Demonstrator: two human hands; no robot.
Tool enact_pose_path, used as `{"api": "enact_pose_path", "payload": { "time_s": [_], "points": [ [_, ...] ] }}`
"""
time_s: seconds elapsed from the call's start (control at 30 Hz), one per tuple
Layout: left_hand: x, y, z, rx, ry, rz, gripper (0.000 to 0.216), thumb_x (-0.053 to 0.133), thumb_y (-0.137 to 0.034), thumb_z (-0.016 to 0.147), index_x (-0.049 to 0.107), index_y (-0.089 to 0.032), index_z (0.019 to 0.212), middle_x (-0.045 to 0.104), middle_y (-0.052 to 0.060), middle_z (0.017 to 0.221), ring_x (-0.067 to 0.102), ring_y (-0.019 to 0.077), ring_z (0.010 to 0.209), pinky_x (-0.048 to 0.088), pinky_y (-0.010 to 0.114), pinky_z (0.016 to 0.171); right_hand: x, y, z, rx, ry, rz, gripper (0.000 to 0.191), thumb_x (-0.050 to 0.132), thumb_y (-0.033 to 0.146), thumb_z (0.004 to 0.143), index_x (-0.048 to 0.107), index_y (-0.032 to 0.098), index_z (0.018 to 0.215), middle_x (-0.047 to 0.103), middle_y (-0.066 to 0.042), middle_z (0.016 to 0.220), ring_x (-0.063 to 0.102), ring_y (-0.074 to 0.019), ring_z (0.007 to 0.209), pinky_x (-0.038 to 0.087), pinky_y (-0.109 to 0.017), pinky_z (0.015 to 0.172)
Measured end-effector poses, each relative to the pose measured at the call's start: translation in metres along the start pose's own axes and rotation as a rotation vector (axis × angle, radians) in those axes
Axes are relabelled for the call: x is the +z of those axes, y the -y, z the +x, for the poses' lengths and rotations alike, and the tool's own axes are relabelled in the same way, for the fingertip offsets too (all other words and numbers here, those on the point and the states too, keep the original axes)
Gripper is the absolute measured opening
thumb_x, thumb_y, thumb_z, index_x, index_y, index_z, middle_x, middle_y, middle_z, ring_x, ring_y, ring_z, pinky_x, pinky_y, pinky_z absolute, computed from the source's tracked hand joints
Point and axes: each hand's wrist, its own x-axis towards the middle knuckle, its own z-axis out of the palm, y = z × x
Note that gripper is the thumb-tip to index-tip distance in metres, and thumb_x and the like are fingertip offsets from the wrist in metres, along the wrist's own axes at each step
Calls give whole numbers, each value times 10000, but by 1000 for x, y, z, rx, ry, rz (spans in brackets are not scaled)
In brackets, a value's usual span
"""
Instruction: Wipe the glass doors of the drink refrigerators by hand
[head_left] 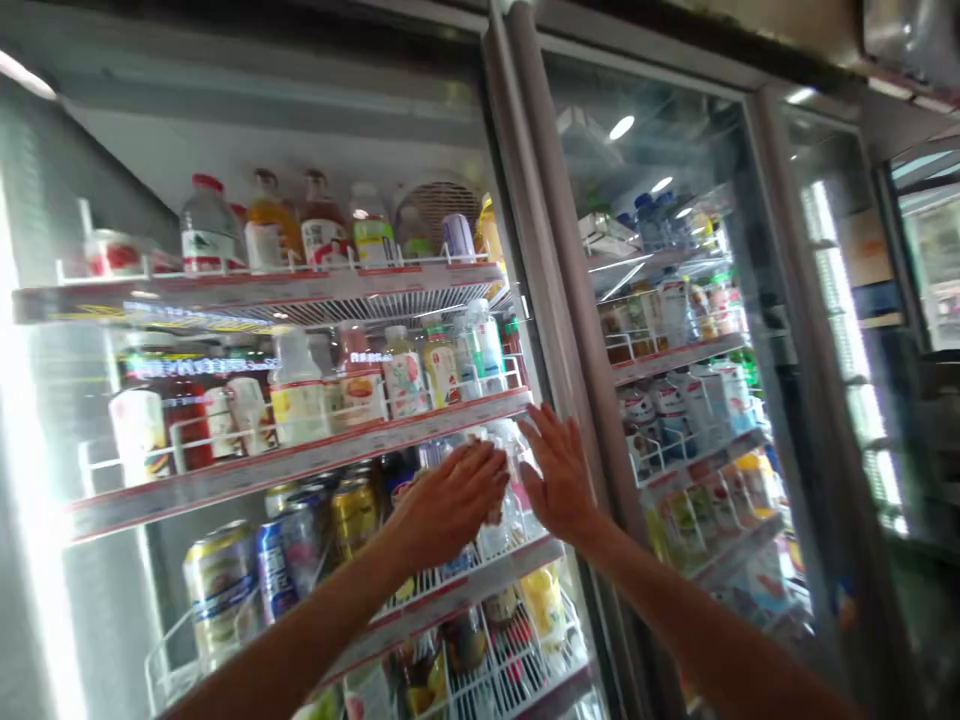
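A tall drinks fridge (551, 250) fills the view, its glass door (300, 130) in front of shelves (315, 456) that carry bottles (405, 375) and, lower down, cans (217, 580). Near the door's right edge, the right hand (553, 478) is spread wide with nothing in it, while the left hand (459, 492) lies flat, fingers together, beside it. A pale, blurred cloth (495, 514) shows just under the left fingertips; whether they grip it, I cannot tell.
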Motion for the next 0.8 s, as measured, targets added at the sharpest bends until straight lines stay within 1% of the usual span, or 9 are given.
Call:
{"api": "enact_pose_path", "payload": {
  "time_s": [0.07,0.2,0.23,0.33,0.4,0.57,0.6,0.73,0.8],
  "points": [
    [-2,10,-5,13,3,-16,390,438,-331,879,447,-238,1258,496,14,1336,359,183,1305,242,370,1112,6,7,13,-12,0,36,498,341,266,897,287,199,1387,407,-103,1407,230,-215,1378,249,-467,1093],
    [-8,30,-7,-410,-195,85,470,460,-349,872,389,-195,1310,419,104,1391,270,262,1351,272,471,1086,23,13,40,15,-62,72,471,313,274,903,319,184,1366,388,-108,1418,224,-202,1380,246,-448,1102],
    [-9,29,-9,-406,-198,95,466,466,-346,869,401,-181,1300,418,111,1389,266,270,1351,280,471,1083,27,14,45,29,-80,66,464,309,271,904,328,187,1360,395,-107,1414,232,-200,1377,241,-450,1104],
    [-13,24,-22,-144,-67,79,415,478,-345,864,457,-181,1245,478,74,1345,335,248,1317,292,426,1087,40,15,53,35,-120,34,458,311,259,902,337,206,1356,409,-97,1405,244,-200,1373,230,-461,1104],
    [-19,32,-36,-112,-22,105,424,481,-362,865,457,-178,1246,491,73,1334,365,242,1299,294,421,1086,45,14,53,22,-133,19,464,324,253,898,334,215,1360,408,-90,1408,239,-204,1375,226,-461,1103],
    [-46,63,-74,-560,-181,252,483,474,-324,868,389,-145,1309,410,171,1379,253,285,1355,292,486,1068,47,12,46,10,-130,5,473,349,255,895,329,238,1368,379,-73,1432,235,-214,1376,229,-459,1098],
    [-49,61,-81,-523,-156,231,482,478,-312,864,392,-144,1307,406,169,1383,231,283,1364,289,481,1072,46,12,46,11,-133,-4,472,352,256,896,330,240,1367,381,-73,1431,239,-216,1375,229,-463,1096],
    [-59,55,-111,-44,94,98,440,469,-357,868,433,-203,1280,471,68,1355,276,222,1350,284,392,1091,44,23,60,21,-142,-40,464,358,276,899,345,229,1361,392,-89,1422,262,-228,1365,214,-479,1093],
    [-69,72,-127,-124,80,140,457,449,-369,877,403,-219,1305,477,74,1346,310,226,1333,296,410,1081,45,32,73,26,-157,-31,465,348,290,901,342,240,1363,373,-77,1434,259,-226,1366,203,-478,1100]
  ]
}}
